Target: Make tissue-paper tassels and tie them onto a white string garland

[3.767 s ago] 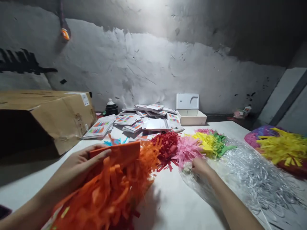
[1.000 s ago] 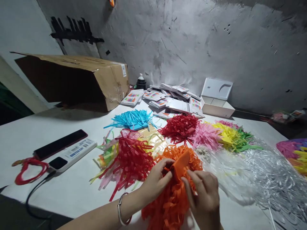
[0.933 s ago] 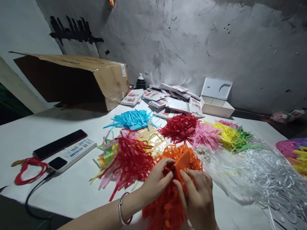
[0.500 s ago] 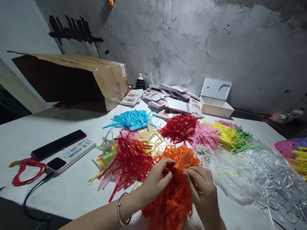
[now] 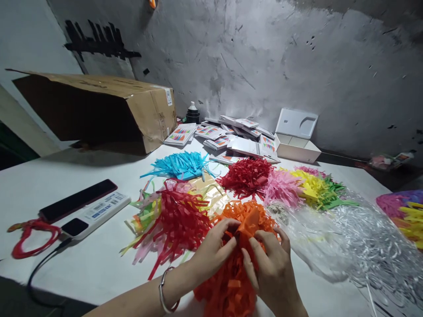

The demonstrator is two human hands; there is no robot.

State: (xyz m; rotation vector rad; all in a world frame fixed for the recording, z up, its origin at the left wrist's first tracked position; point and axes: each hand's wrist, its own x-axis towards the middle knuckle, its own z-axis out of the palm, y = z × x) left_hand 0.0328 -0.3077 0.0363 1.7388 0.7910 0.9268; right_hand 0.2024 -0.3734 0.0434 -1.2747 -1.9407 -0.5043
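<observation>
The orange fringe (image 5: 233, 284), likely light and tearable, is grasped by left hand (image 5: 218, 246) and right hand (image 5: 272, 262), best at its band (image 5: 249, 224).

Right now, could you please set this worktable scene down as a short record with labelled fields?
Left hand: gripping the orange fringe
Right hand: fingers on the same fringe; grip unclear
Left of hands: red streamers
Beyond hands: blue fringe, dark red fringe, pink fringe
Right side: silver strands
Far left: phone-like device beside a white device
Back: cardboard box, printed packets, white box with lid raised
</observation>
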